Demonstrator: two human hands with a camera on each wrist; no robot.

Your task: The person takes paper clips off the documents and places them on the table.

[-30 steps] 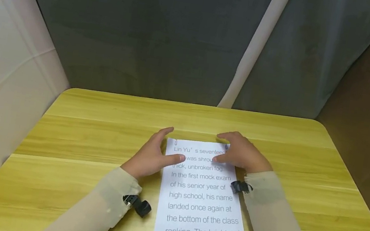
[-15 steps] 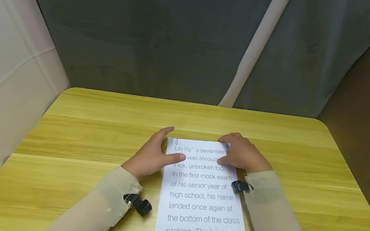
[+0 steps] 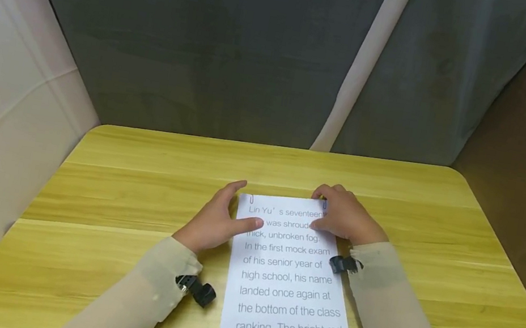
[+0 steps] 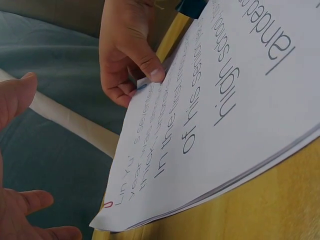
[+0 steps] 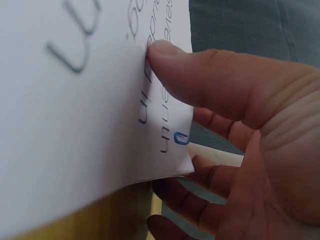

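Note:
A stack of white printed sheets (image 3: pixel 288 282) lies on the yellow wooden table (image 3: pixel 138 167). A small red paper clip (image 4: pixel 108 204) sits at its top left corner and a blue one (image 5: pixel 180 137) at its top right. My right hand (image 3: pixel 344 217) pinches the top right corner at the blue clip, with the thumb on the page and the fingers curled under it. My left hand (image 3: pixel 214 222) lies at the top left edge. Its thumb rests on the page and its fingers are spread and hold nothing.
A grey curtain (image 3: pixel 211 35) with a pale slanted strip (image 3: pixel 359 76) hangs behind the table. A light fabric wall stands at the left and a brown one at the right. Bare wood shows on both sides of the sheets.
My right hand has shifted a little toward the top right corner and closed on it. The left hand and the sheets have barely moved.

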